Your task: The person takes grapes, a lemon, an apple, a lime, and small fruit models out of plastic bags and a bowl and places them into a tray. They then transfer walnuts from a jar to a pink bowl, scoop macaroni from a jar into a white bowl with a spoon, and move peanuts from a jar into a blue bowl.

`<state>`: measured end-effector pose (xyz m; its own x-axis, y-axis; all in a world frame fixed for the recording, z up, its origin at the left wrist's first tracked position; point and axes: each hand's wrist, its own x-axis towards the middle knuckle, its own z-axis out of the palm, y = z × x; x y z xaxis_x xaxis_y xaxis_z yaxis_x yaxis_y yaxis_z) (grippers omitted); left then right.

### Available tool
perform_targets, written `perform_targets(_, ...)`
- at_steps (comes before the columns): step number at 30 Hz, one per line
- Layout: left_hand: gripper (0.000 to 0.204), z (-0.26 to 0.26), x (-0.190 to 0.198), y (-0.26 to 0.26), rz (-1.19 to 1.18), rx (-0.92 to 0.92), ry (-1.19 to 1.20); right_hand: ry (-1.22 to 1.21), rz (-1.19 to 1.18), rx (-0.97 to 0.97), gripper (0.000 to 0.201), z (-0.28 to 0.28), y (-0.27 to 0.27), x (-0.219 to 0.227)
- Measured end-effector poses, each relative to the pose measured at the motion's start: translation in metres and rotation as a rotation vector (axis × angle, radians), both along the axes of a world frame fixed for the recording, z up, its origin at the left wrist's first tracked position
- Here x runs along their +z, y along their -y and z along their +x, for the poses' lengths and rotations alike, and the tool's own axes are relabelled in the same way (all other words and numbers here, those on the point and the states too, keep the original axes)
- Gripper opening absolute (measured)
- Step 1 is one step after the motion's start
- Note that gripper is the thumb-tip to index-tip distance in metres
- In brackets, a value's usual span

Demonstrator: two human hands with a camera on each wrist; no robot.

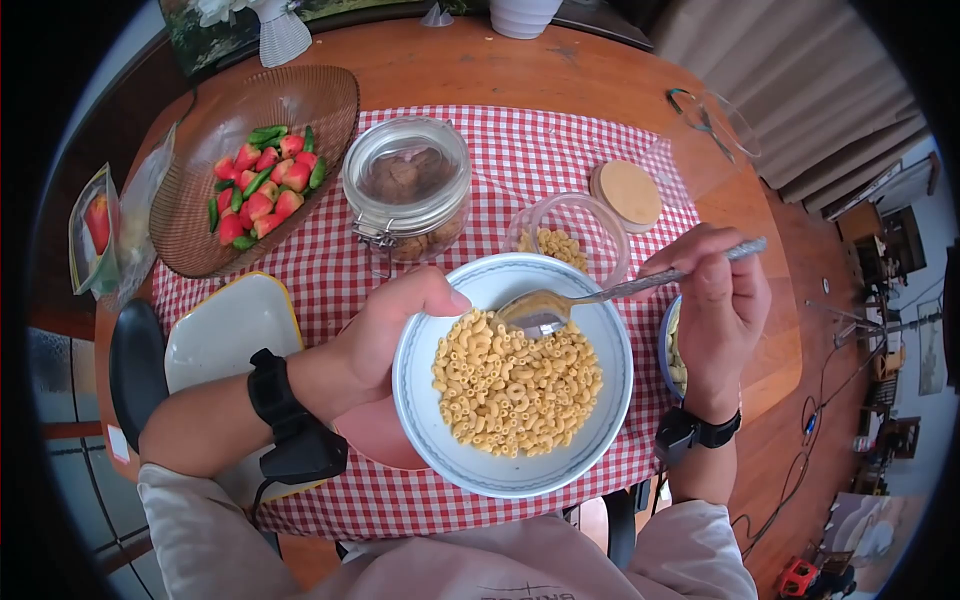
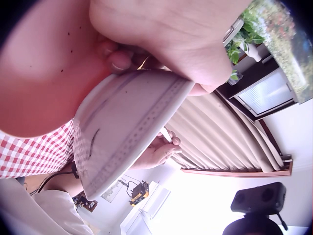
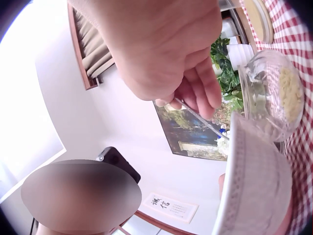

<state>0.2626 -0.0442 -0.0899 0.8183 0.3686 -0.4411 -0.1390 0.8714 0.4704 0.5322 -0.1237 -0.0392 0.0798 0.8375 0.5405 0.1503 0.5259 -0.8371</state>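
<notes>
My left hand [image 1: 392,328] grips a white bowl [image 1: 607,425] with blue bands at its left side, thumb over the rim. In the left wrist view the bowl [image 2: 129,115] appears from the side, with the fingers curled at its edge. Elbow macaroni [image 1: 515,395] covers the bottom of the bowl. From the right, my right hand [image 1: 715,315] holds the handle of a metal spoon [image 1: 545,312], whose head lies over the far edge of the macaroni. In the right wrist view the spoon handle [image 3: 203,121] runs from the fingers past the bowl's rim.
Behind the bowl stand an open clear jar [image 1: 607,225] with some macaroni, a wooden lid [image 1: 630,195] and a clip-top glass jar [image 1: 405,200]. A pink plate [image 1: 375,435] shows beneath the bowl. A brown basket [image 1: 335,105] of red and green produce and a white tray [image 1: 235,325] are left.
</notes>
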Motion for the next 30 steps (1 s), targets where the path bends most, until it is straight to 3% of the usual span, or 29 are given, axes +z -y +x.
perform_targets(1,0.053,0.000,-0.006,-0.001,0.000,-0.019,0.012,0.000,-0.001,0.002,0.029,-0.002,0.001,0.000)
perform_targets(4,0.055,0.000,-0.003,-0.001,-0.001,-0.037,0.024,-0.172,-0.374,-0.078,0.030,-0.010,0.002,0.004)
perform_targets(8,0.057,0.002,0.013,0.002,-0.066,-0.039,0.064,-0.206,-0.434,-0.118,0.032,-0.006,-0.003,0.002)
perform_targets(10,0.057,0.001,0.007,0.001,-0.040,-0.034,0.062,-0.205,-0.445,-0.226,0.032,-0.005,-0.004,0.003)
perform_targets(19,0.059,0.002,-0.009,-0.002,-0.011,-0.030,0.064,-0.373,-0.513,-0.120,0.031,0.003,-0.008,0.002)
perform_targets(23,0.059,0.003,0.000,0.001,-0.072,-0.030,0.062,-0.511,-0.389,-0.034,0.030,0.017,-0.009,0.000)
perform_targets(27,0.059,0.001,0.000,-0.001,-0.026,-0.036,0.053,-0.594,-0.187,-0.150,0.028,0.033,-0.008,0.004)
perform_targets(30,0.060,0.002,0.001,0.000,-0.021,-0.024,0.044,-0.283,0.048,-0.334,0.027,0.032,-0.005,0.009)
